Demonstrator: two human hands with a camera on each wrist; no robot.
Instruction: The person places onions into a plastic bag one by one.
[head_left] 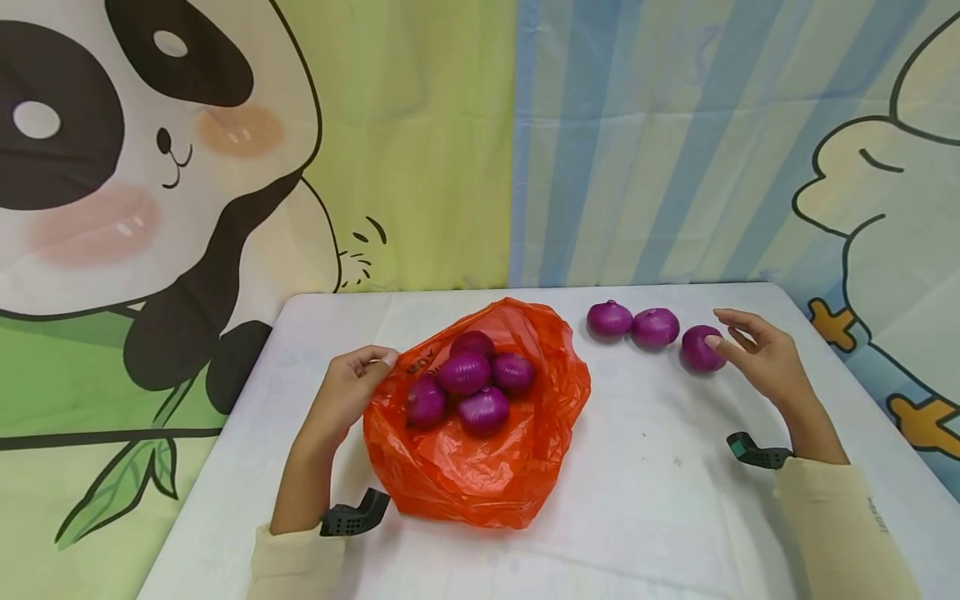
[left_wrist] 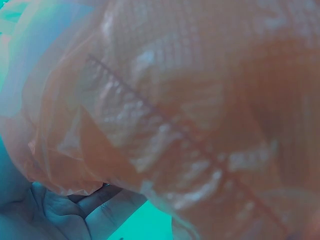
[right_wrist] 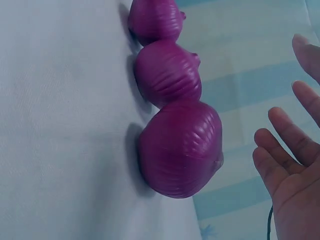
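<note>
My left hand [head_left: 351, 387] pinches the left rim of a crinkled red plastic bag [head_left: 480, 492], whose mouth is spread wide. Inside it lie several purple onions [head_left: 465, 372]. The bag's thin wall [left_wrist: 200, 125] fills most of the left wrist view, covering part of the left hand [left_wrist: 65, 215]. Three more onions sit in a slanting row to the right of the bag. Beside the nearest onion [right_wrist: 180, 150] is my right hand [right_wrist: 295, 170], fingers spread and nothing held. In the head view its thumb overlaps that onion [head_left: 697, 350].
The white-covered table [head_left: 645, 517] ends at a back edge just behind the onion row. A cartoon panda backdrop [head_left: 420, 150] and a striped blue cloth [head_left: 660, 167] hang behind it. Each wrist wears a small black device [head_left: 757, 452].
</note>
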